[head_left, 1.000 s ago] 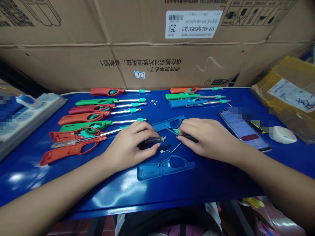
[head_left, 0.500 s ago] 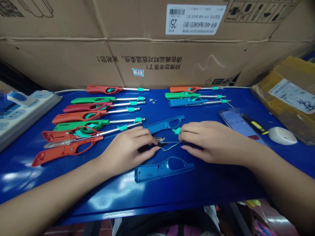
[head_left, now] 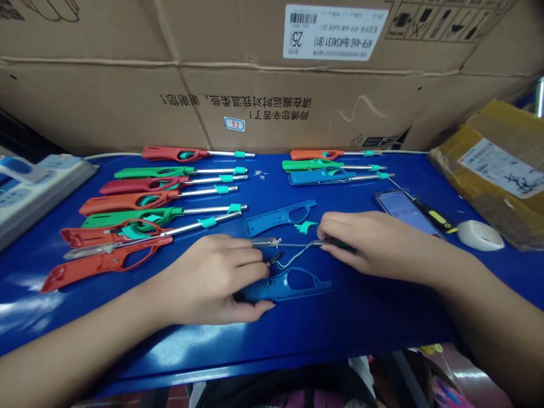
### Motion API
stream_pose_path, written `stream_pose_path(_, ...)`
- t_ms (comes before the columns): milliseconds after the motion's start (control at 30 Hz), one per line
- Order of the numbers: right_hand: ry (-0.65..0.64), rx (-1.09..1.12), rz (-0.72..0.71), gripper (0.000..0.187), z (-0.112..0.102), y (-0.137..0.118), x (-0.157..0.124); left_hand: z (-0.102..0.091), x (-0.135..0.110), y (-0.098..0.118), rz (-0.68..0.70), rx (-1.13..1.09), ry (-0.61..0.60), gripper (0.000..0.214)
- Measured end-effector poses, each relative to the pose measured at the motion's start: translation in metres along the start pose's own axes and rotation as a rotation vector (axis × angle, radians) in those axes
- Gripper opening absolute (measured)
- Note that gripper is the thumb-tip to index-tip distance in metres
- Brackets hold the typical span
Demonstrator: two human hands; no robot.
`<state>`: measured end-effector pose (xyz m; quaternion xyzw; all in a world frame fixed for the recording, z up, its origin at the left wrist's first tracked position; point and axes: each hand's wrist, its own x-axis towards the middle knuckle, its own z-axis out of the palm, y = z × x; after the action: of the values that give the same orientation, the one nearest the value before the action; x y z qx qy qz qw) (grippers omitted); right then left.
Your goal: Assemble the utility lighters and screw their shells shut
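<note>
My left hand (head_left: 216, 277) is closed over the left end of the nearer blue lighter half-shell (head_left: 297, 284), thumb along its near edge. By its fingertips is a small black part (head_left: 274, 259) with a thin wire. My right hand (head_left: 352, 241) pinches the end of a slim metal tube (head_left: 317, 243), most of it hidden by the hand. A thin tube and a pale wire run from there towards a clear lighter tank (head_left: 266, 242), partly behind my left hand. A green trigger (head_left: 305, 228) lies beside the farther blue half-shell (head_left: 280, 217).
Several red, orange and green lighters (head_left: 136, 203) lie at the left, one opened. Three more lighters (head_left: 321, 177) lie at the back right. A phone (head_left: 403, 212), a screwdriver (head_left: 436, 217), a white mouse (head_left: 480, 235), a power strip (head_left: 42, 192) and cardboard boxes (head_left: 488, 164) surround the work area.
My left hand has left the tank and black part and moved nearer, onto the near blue half-shell. My right hand has shifted slightly right, showing the metal tube's end and the whole trigger.
</note>
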<state>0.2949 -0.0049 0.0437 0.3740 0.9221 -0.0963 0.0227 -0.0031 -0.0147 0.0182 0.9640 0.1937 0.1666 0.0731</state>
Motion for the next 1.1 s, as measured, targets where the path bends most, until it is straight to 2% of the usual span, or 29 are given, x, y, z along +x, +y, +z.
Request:
stream_pose_path(200,0.132,-0.056,-0.003,0.011,-0.005,0.001,-0.002,-0.001,-0.003,-0.009,-0.039,0.041,0.007,0.028)
stream_pose_path(367,0.149,-0.123,-0.088,0.009,-0.003,-0.004,0.0,-0.002,-0.002,-0.01,-0.039,0.07,0.013,0.028)
stream_pose_path(633,0.18,-0.249,-0.136,0.022,0.0,0.001,0.001,-0.002,-0.001,-0.006,-0.076,0.092,0.061,0.032)
stream_pose_path(933,0.247,-0.257,-0.082,0.025,0.001,0.003,0.001,0.005,0.001,-0.005,-0.256,-0.013,0.132,0.027)
stream_pose_path(1100,0.285,-0.264,-0.037,0.028,0.004,-0.001,0.005,0.008,-0.001,-0.007,-0.29,-0.044,0.145,0.024)
